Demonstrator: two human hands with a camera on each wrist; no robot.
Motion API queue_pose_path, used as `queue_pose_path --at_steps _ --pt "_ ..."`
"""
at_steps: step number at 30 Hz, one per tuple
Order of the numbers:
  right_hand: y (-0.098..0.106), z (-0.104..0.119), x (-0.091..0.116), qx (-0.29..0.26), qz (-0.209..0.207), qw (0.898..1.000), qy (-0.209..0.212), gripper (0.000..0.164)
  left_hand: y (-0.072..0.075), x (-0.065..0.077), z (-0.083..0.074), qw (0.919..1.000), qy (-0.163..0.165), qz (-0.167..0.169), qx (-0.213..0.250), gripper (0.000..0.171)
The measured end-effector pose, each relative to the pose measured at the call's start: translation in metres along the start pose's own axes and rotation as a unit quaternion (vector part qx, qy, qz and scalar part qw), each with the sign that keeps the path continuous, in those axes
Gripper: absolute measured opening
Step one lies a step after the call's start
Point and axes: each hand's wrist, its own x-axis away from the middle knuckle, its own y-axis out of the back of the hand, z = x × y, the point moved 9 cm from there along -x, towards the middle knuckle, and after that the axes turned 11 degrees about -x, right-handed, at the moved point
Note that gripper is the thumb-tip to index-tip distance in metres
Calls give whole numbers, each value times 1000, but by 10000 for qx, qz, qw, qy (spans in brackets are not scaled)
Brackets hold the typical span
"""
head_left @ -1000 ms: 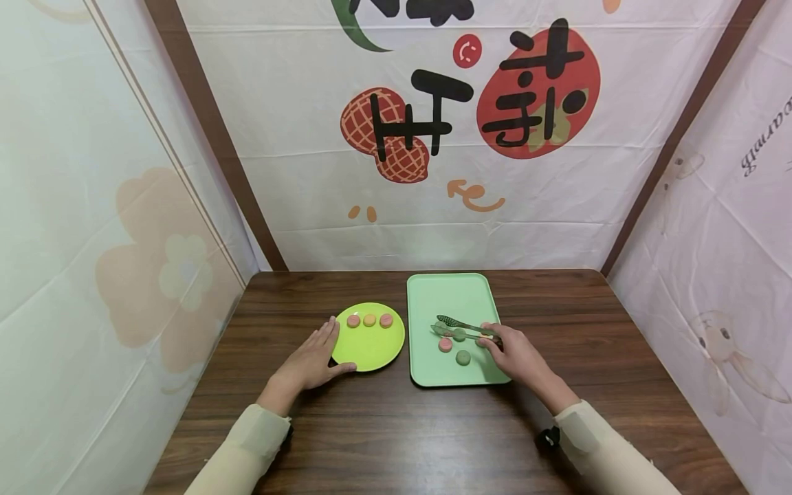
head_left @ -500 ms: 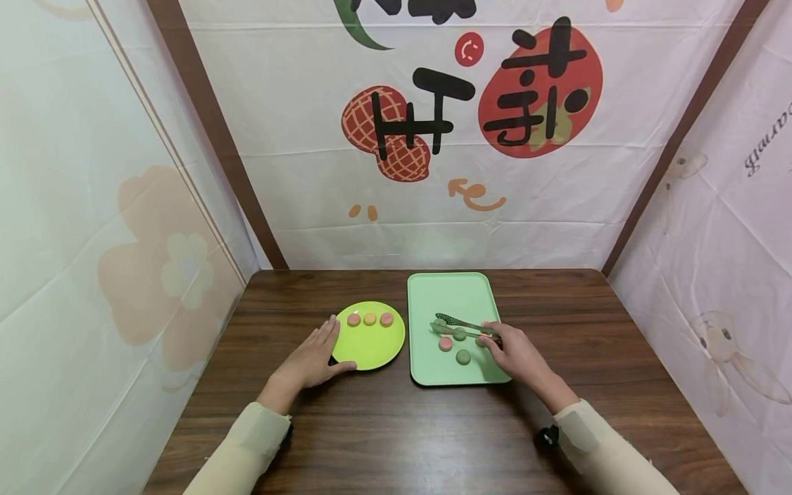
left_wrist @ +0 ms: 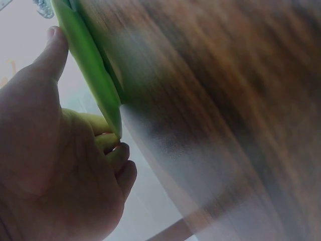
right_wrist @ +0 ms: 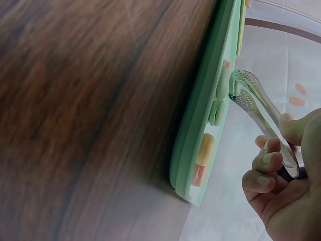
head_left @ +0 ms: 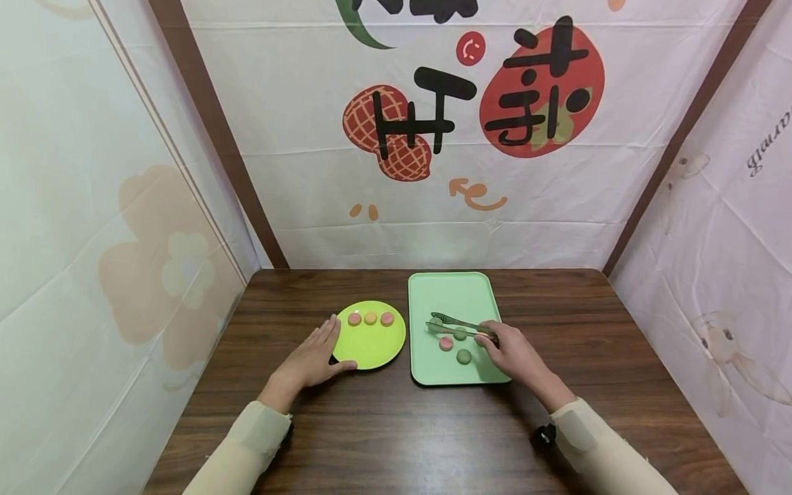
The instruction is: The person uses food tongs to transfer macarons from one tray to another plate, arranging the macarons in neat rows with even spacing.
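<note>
My right hand (head_left: 516,352) holds metal tongs (right_wrist: 266,118) over the pale green tray (head_left: 454,292). A green macaron (head_left: 436,324) sits between the tong tips. Below the tongs on the tray lie two more green macarons, one nearer the front (head_left: 464,357), and a pink macaron (head_left: 446,344). The right wrist view also shows a yellow macaron (right_wrist: 205,149) and a pink one at the tray's near end. My left hand (head_left: 312,356), fingers extended, rests against the left rim of the yellow-green plate (head_left: 369,350); its thumb touches the front rim.
Along the plate's back half sit a pink macaron (head_left: 355,319), a yellow macaron (head_left: 370,318) and another pink macaron (head_left: 387,319) in a row. Plate and tray stand side by side on the brown wooden table (head_left: 396,426). Printed white cloth (head_left: 544,234) hangs behind and at both sides.
The tongs have shifted slightly left, with the green macaron between their tips. My left hand and the plate stay in place.
</note>
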Motion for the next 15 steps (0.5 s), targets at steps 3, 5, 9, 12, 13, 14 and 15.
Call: queue_pose_path --at_steps 3,5,9,12,13,14,15 --pt "-1 2 -1 13 48 10000 -20 34 2 0 -1 10000 -17 -16 26 111" --pt "-3 2 -2 30 71 10000 -34 35 3 1 -2 10000 -37 -51 57 110" --pt "-4 5 -5 60 55 10000 14 35 4 2 -2 10000 -21 -49 54 110" --pt "-5 7 -6 51 55 10000 51 34 4 2 -3 10000 -26 -56 47 110" --pt "-6 7 -7 50 67 10000 48 34 4 2 -3 10000 -25 -59 50 110" --pt "-6 8 -8 28 75 10000 47 34 4 2 -3 10000 -22 -60 51 110" --pt "-7 9 -8 21 91 9999 41 34 5 2 -3 10000 -23 -68 53 110"
